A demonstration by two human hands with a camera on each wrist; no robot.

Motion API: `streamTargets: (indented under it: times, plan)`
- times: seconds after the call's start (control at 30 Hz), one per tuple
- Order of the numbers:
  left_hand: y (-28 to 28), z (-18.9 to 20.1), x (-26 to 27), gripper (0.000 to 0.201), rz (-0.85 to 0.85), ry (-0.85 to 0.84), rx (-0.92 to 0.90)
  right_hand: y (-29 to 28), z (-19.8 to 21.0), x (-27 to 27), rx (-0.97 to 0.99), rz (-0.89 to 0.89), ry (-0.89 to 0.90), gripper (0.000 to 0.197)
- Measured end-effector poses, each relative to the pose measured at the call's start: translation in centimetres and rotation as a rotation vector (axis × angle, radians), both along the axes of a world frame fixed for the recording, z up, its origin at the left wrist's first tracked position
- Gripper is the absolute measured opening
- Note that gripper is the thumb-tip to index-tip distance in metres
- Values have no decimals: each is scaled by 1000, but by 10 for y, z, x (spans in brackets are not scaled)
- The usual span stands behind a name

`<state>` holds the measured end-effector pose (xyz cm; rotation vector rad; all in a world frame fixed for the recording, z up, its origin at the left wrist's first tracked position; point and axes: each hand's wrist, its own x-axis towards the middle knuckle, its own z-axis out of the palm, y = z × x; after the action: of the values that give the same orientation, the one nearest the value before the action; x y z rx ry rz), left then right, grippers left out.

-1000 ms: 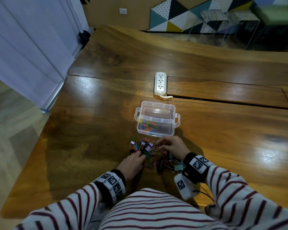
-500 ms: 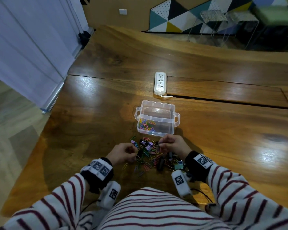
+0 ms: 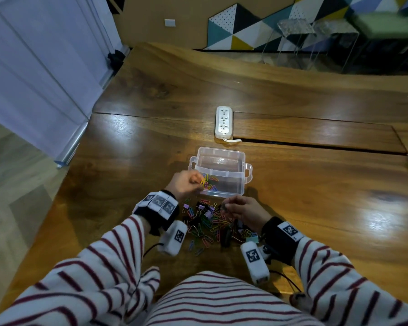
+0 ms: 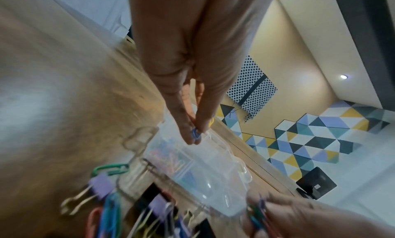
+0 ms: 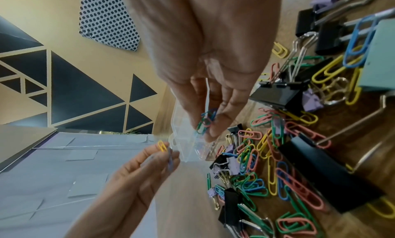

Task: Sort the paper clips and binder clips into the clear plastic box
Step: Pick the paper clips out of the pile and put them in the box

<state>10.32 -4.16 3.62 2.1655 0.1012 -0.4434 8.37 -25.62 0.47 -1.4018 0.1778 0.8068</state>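
I've got the left hand (image 3: 186,183) pinching paper clips (image 4: 195,133) at the clear box (image 3: 222,171), center frame; right hand (image 3: 244,211) pinches a few more clips (image 5: 206,121) just below.

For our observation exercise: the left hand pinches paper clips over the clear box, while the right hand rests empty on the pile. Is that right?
Not quite. The right hand is not empty: it pinches several paper clips, as the right wrist view shows. The left hand does pinch clips at the clear box.
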Motion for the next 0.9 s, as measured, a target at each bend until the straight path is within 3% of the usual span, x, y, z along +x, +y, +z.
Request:
streamTargets:
  times: [0.2,0.4,0.57,0.7,0.9]
  plan:
    - [-9,-2,23,21,-10,-48,152,-5,0,-2,-49,53,-7,24]
    - [8,3,-24,22,-177,-239,127,-7,9,0,-93,98,-86,21]
    - [37,-6,-78,25,-226,-102,264,3,7,1,-229,231,-211,17]
    - [42,-17,-111,23,-216,-105,330,9,6,5,-299,327,-311,15]
    - [8,-32,-133,40,-498,-72,479,31,24,34,-378,144,-447,14]
